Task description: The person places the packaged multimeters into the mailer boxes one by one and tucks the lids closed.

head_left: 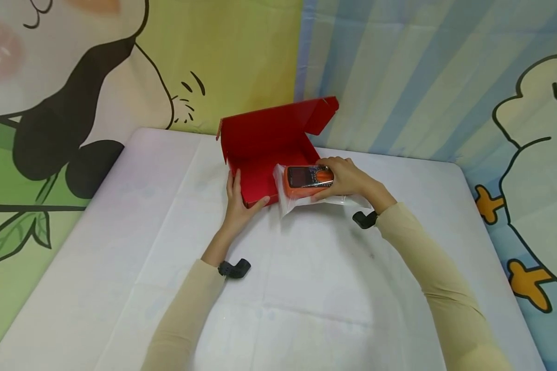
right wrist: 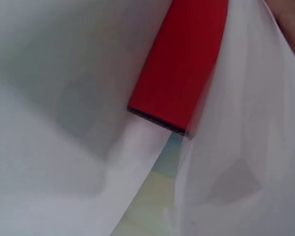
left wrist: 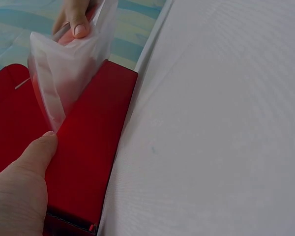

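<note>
The left hand (head_left: pixel 238 205) spreads wide against the near-left corner of the open red box (head_left: pixel 266 135), apparently bracing it. The right hand (head_left: pixel 350 178) grips the bagged orange device (head_left: pixel 306 178) at the near wall, presumably for control.

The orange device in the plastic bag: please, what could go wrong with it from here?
The right hand holds the orange device in a loose plastic bag; smooth plastic might let it slip.
The bag's loose edge hangs close to the front wall of the red box and could catch there.
The raised lid might swing forward and get in the way.
</note>
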Demonstrator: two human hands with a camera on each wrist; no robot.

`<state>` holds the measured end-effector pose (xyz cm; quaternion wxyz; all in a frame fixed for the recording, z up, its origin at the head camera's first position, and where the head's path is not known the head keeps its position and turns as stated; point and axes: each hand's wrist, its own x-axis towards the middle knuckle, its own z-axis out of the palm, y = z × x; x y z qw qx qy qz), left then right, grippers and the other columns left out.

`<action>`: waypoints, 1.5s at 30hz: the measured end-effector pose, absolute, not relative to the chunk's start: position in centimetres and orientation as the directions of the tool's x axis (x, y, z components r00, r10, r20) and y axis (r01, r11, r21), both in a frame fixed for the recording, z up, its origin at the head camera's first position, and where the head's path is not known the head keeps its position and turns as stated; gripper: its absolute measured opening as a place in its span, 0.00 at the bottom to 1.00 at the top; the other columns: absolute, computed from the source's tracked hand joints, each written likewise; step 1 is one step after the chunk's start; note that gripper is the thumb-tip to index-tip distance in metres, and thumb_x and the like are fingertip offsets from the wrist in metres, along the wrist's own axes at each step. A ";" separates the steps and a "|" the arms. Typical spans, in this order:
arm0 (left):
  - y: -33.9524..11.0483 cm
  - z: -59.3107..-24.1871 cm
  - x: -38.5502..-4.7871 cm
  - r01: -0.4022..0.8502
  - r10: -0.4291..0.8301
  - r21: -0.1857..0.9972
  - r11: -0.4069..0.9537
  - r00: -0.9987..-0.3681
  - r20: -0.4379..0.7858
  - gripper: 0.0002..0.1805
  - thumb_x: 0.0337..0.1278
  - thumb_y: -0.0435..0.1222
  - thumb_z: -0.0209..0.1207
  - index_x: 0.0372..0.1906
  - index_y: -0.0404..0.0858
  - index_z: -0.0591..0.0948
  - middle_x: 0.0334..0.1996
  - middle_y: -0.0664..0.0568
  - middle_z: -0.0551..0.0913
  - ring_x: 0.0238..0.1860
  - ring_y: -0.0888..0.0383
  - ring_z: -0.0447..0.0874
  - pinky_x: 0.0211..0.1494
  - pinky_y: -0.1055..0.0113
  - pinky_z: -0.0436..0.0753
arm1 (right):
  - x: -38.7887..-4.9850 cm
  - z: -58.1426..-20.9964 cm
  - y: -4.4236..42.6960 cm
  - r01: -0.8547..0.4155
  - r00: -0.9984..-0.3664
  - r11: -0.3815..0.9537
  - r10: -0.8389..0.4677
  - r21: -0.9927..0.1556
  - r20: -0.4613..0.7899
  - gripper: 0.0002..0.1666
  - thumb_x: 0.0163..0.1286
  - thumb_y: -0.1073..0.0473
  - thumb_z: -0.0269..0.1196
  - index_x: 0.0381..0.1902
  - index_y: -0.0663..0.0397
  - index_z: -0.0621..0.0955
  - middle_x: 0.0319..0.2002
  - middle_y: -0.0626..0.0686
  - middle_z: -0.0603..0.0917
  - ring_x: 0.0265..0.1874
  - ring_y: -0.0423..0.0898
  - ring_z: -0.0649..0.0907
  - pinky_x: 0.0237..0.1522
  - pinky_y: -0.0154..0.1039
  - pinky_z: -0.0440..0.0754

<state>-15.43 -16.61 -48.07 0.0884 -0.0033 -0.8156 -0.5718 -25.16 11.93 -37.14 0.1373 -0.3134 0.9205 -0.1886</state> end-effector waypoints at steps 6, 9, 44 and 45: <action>-16.7 -48.2 -15.5 0.118 -0.101 0.932 0.342 -0.982 0.162 0.57 0.53 0.43 0.69 0.78 0.42 0.42 0.77 0.49 0.34 0.75 0.48 0.44 0.69 0.47 0.67 | -25.5 -37.0 11.2 -0.517 -0.777 0.761 -0.609 -0.391 -0.158 0.57 0.45 0.33 0.75 0.67 0.59 0.70 0.56 0.58 0.77 0.53 0.53 0.73 0.58 0.51 0.66; -16.7 -48.2 -15.6 0.125 -0.106 0.930 0.347 -0.980 0.171 0.57 0.53 0.42 0.69 0.78 0.41 0.42 0.77 0.49 0.34 0.75 0.48 0.44 0.69 0.46 0.67 | -25.6 -37.0 10.8 -0.509 -0.792 0.782 -0.590 -0.361 -0.161 0.56 0.46 0.32 0.74 0.66 0.57 0.71 0.54 0.58 0.78 0.52 0.53 0.74 0.58 0.52 0.68; -16.7 -48.4 -15.7 0.177 -0.083 0.909 0.377 -0.971 0.223 0.57 0.52 0.35 0.69 0.77 0.37 0.41 0.77 0.44 0.35 0.75 0.47 0.42 0.69 0.47 0.68 | -26.6 -35.8 6.3 -0.502 -0.800 0.843 -0.538 -0.194 -0.267 0.53 0.46 0.25 0.69 0.59 0.57 0.74 0.48 0.54 0.81 0.46 0.51 0.78 0.51 0.50 0.77; -16.7 -48.4 -15.7 0.181 -0.080 0.909 0.374 -0.971 0.226 0.57 0.51 0.35 0.69 0.77 0.38 0.41 0.77 0.44 0.34 0.75 0.47 0.42 0.69 0.47 0.68 | -26.7 -35.9 6.2 -0.505 -0.797 0.840 -0.541 -0.197 -0.269 0.53 0.46 0.26 0.69 0.59 0.56 0.74 0.48 0.54 0.81 0.46 0.51 0.78 0.51 0.50 0.77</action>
